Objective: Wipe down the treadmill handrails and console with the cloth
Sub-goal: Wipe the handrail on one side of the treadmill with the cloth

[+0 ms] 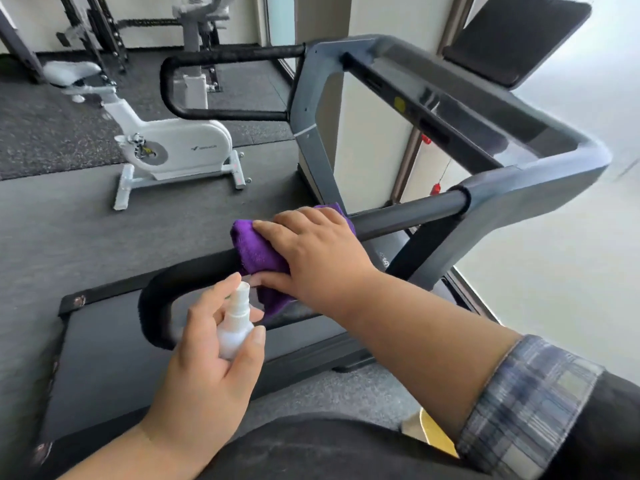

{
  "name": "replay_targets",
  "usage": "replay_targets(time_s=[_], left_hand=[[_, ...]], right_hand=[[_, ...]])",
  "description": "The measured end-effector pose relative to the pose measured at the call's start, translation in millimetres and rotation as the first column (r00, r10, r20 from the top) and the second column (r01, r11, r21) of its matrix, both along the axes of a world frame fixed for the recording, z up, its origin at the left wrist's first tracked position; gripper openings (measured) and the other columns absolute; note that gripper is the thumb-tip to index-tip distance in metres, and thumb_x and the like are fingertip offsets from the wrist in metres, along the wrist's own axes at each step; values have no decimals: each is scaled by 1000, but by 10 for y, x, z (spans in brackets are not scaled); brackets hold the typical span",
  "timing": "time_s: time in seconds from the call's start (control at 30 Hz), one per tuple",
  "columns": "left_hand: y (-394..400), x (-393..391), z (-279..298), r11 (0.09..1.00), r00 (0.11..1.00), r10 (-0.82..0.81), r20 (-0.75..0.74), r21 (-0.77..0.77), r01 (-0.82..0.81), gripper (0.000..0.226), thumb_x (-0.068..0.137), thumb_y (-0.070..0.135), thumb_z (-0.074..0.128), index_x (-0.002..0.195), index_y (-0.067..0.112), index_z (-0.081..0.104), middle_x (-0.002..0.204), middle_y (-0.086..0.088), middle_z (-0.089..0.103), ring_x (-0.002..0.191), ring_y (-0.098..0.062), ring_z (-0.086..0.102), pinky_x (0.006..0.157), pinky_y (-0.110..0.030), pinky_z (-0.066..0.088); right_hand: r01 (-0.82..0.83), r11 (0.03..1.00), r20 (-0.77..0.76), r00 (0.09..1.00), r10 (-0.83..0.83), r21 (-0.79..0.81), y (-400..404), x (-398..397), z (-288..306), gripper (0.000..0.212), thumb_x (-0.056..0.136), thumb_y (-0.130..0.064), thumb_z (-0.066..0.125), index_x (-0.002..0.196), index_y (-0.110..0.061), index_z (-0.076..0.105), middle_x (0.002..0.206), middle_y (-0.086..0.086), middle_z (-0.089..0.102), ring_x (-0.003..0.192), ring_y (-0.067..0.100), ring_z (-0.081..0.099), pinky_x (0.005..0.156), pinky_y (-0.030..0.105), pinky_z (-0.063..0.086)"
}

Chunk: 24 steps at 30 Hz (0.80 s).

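1. Two hands in view. Left hand, nearest: grip curled around one small white spray bottle, forefinger up beside the nozzle, nozzle pointing toward the cloth.
2. Right hand, just beyond: grip clasping one purple cloth onto the near handrail, fingers laid over the top, thumb underneath. Rolled plaid cuff on the right forearm.
3. Cloth: deep purple, plush towelling, folded thick, wrapped over the black bar about midway along it; a flap hangs below the thumb.
4. Near handrail: black padded bar, curving down into a U-bend at its left end, its right end joining the grey frame.
5. One treadmill. Dark belt deck lies under the handrail; scuffed patches along its left edge.
6. Two handrails counted; the far handrail is the same black loop on the opposite side.
7. One console: glossy dark panel between grey uprights, yellow round mark on it; one dark screen tilted above.
8. One white exercise bike on grey floor, well apart to the left; dark rack frames behind it.
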<state>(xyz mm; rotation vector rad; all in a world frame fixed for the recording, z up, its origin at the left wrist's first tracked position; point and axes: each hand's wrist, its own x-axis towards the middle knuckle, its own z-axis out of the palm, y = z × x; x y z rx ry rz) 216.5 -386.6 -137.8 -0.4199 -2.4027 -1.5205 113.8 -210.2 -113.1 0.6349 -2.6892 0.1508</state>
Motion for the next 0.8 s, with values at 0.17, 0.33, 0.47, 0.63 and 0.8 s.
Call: replay_targets(time_s=[0.17,0.33,0.47,0.63,0.8], left_hand=[[428,-159,37,999,1000,-31,-4,-33,31,57,82,44,53,132,60,31,107,19,62,90,-8,66,79,-5,44],[821,-304,105,997,998,-53,-16,-52,52,54,84,45,51,132,59,30,109,19,60,91,-7,65,76,-5,44],[1021,-386,111,996,999,-40,-34,-78,38,55,86,39,54,132,55,30,109,22,59,96,-2,61,80,-3,40],[1040,-399,107,995,999,6,-41,-98,-10,60,87,34,58,133,58,28,109,24,59,95,-3,62,79,-3,41],[802,-252,101,993,998,39,-59,-110,-45,57,90,42,55,138,55,26,112,18,59,99,-4,62,87,-9,43]], right_hand=[[65,998,48,997,-64,-25,697,-82,87,78,80,-84,45,134,-30,59,120,-7,64,115,21,57,104,38,36],[154,987,74,986,-151,-34,1452,-174,169,77,81,-86,40,133,-33,59,122,-11,64,118,18,55,108,39,34],[190,981,83,979,-187,-28,1811,-224,193,74,83,-86,36,133,-37,58,123,-12,63,120,16,53,109,37,30],[195,979,38,981,-193,-62,1536,-234,121,71,86,-85,31,122,-35,65,112,-11,66,108,19,58,101,38,33],[102,995,64,993,-102,-4,937,-194,102,80,85,-86,23,117,-28,66,107,-7,68,101,24,61,94,42,39]])
